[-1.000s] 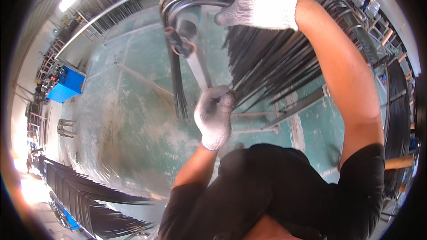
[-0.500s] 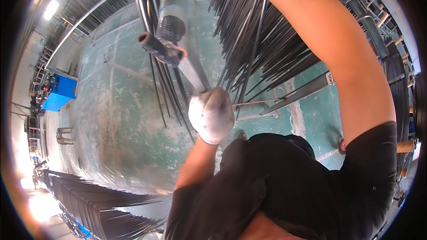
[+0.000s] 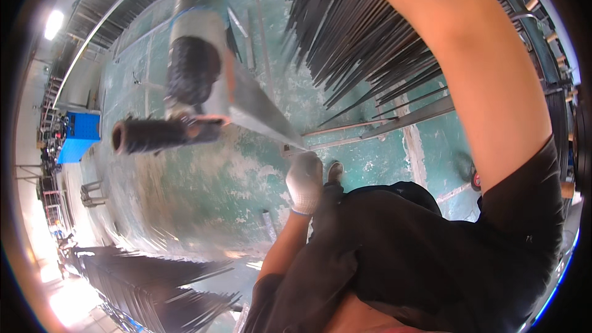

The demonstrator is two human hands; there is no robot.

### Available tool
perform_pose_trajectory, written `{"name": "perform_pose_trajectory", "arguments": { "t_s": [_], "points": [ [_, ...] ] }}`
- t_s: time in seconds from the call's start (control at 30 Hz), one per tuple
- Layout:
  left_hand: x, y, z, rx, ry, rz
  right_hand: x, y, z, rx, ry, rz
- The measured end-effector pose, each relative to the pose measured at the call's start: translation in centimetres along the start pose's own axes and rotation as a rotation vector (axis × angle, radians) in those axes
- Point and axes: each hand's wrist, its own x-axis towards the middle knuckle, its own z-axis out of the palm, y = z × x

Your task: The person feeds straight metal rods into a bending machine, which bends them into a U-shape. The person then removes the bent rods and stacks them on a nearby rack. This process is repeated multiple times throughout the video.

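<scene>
My left hand (image 3: 304, 184), in a white knit glove, is closed low in front of my body. Whatever its fingers may hold is hidden. Just beyond it lies the lower end of a grey metal beam (image 3: 265, 111), and I cannot tell whether they touch. Up at the left, a thick pipe (image 3: 200, 24) with a black wrapped band joins that beam. A short dark tube (image 3: 169, 134) with an open end juts leftward from the joint. My right arm (image 3: 462, 43) reaches up and forward past the top edge, so its hand is out of sight.
Many thin black rods (image 3: 351, 37) hang in a dense bundle at the upper right. More dark rods (image 3: 148, 280) fan out at the lower left. A blue cabinet (image 3: 80, 135) and a small metal stand (image 3: 91, 193) are at the left. A floor-level bar (image 3: 376, 131) runs beyond my shoe (image 3: 335, 172).
The pipe and short tube now appear larger and lower. The bent dark rods beside them have left view. My left hand sits lower and farther right; my right hand has passed out of sight.
</scene>
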Motion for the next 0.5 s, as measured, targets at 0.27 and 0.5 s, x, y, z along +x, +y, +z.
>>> {"name": "perform_pose_trajectory", "arguments": {
  "t_s": [0.27,0.5],
  "points": [
    [-1.1,-0.2,7.5,-0.035,-0.544,-0.053,-21.1,-0.5,-5.4,0.452,0.122,0.011],
    [-1.1,1.7,16.8,0.051,-0.922,0.006,-55.8,6.8,-11.1,0.520,-0.208,0.085]
  ]
}}
